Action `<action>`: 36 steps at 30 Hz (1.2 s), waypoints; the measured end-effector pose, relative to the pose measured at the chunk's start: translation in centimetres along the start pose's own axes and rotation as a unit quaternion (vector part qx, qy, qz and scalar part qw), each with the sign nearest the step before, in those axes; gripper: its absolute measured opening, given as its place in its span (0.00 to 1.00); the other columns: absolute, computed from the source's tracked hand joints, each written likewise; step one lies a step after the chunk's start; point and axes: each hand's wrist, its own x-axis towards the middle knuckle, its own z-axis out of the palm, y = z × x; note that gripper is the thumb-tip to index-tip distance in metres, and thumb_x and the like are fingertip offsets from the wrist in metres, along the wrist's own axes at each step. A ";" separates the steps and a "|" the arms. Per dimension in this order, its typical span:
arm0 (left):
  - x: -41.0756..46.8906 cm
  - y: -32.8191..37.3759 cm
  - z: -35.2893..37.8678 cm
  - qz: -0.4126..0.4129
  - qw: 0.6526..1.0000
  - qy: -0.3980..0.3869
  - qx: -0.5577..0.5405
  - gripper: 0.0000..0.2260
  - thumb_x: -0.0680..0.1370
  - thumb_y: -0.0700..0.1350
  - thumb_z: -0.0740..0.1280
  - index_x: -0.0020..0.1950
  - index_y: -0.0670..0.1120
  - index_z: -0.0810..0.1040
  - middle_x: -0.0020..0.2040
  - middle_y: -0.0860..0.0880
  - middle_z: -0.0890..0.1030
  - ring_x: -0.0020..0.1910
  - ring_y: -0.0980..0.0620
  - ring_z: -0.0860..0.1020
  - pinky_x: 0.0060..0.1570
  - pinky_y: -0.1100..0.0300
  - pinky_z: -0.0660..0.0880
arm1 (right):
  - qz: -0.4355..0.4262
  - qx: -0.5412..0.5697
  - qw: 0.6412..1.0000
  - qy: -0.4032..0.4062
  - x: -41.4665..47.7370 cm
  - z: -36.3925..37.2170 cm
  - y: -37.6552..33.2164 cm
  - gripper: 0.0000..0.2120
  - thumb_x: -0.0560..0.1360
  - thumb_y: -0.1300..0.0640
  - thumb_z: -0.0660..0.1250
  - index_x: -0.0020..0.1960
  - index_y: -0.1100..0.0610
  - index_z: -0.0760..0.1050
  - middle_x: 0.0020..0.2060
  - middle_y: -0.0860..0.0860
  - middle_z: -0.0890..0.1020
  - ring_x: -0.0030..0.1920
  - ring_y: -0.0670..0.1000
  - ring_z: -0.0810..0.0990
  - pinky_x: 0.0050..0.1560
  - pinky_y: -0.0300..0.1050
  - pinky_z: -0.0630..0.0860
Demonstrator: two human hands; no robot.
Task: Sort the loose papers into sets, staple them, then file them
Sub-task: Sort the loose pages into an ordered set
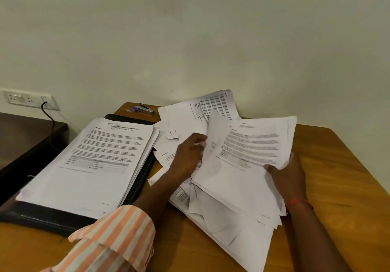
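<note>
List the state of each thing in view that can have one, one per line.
Black leather folder: open flat on the wooden table.
Neat stack of printed pages: squared up on the folder.
Loose white papers: messy overlapping pile, unsorted.
Printed sheets: lifted, tilted, gripped by both hands.
Silver stapler with blue part: lying untouched at the far edge.
Left hand: holding sheets.
Right hand: holding sheets.
Black cable: plugged into the wall socket.

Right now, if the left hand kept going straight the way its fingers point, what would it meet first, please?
Probably the raised sheets that the right hand holds: the left hand points right and slightly away, fingertips already at their edge. Depth is uncertain.
</note>
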 end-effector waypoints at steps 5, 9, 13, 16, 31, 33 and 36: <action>0.3 -2.0 -1.7 -0.016 0.960 0.095 0.262 0.22 0.77 0.49 0.73 0.68 0.45 0.72 0.62 0.46 0.74 0.61 0.48 0.73 0.61 0.55 0.71 | -0.016 0.019 0.992 0.125 0.5 -1.3 -0.4 0.26 0.74 0.65 0.74 0.67 0.61 0.66 0.62 0.60 0.78 0.60 0.61 0.78 0.55 0.52 0.78; 0.6 -1.5 -1.8 -0.054 0.980 0.061 0.183 0.29 0.73 0.51 0.78 0.69 0.44 0.70 0.55 0.50 0.79 0.55 0.49 0.80 0.56 0.53 0.78 | 0.003 0.117 0.981 0.152 1.0 -2.4 0.5 0.27 0.74 0.67 0.74 0.70 0.57 0.71 0.64 0.54 0.79 0.62 0.53 0.79 0.65 0.57 0.77; 0.4 -1.6 -0.9 -0.034 0.990 0.059 0.122 0.25 0.75 0.42 0.77 0.68 0.50 0.70 0.53 0.50 0.82 0.47 0.51 0.83 0.49 0.54 0.82 | 0.078 0.198 0.975 0.067 1.2 -2.8 1.0 0.21 0.76 0.66 0.72 0.67 0.56 0.76 0.60 0.51 0.82 0.59 0.52 0.82 0.64 0.58 0.77; 0.7 -1.0 -0.8 -0.014 0.994 0.100 -0.041 0.23 0.76 0.37 0.74 0.64 0.56 0.70 0.51 0.46 0.83 0.47 0.48 0.85 0.46 0.47 0.84 | 0.090 0.209 0.973 -0.041 0.7 -2.6 0.6 0.18 0.77 0.64 0.71 0.66 0.56 0.78 0.57 0.51 0.84 0.57 0.53 0.83 0.62 0.55 0.78; 0.6 -0.5 -1.5 -0.028 0.996 0.071 -0.037 0.06 0.82 0.47 0.66 0.58 0.49 0.79 0.52 0.43 0.85 0.43 0.50 0.83 0.43 0.55 0.80 | 0.020 0.198 0.977 0.082 0.6 -1.8 0.4 0.21 0.77 0.64 0.72 0.67 0.54 0.74 0.61 0.49 0.81 0.60 0.50 0.80 0.63 0.50 0.77; 0.3 -1.1 -1.2 -0.038 0.987 0.034 0.150 0.12 0.78 0.53 0.72 0.59 0.49 0.79 0.54 0.50 0.83 0.48 0.53 0.81 0.48 0.58 0.76 | 0.053 0.212 0.965 0.144 1.3 -2.4 1.3 0.24 0.76 0.65 0.72 0.70 0.54 0.73 0.63 0.49 0.80 0.61 0.50 0.80 0.65 0.55 0.77; 0.2 -1.2 -0.5 -0.021 0.970 -0.018 0.240 0.27 0.72 0.59 0.77 0.65 0.47 0.77 0.59 0.52 0.79 0.60 0.53 0.76 0.60 0.54 0.74 | 0.104 0.243 0.945 0.195 2.2 -2.9 3.0 0.24 0.74 0.64 0.74 0.67 0.50 0.76 0.60 0.48 0.83 0.59 0.51 0.82 0.61 0.59 0.80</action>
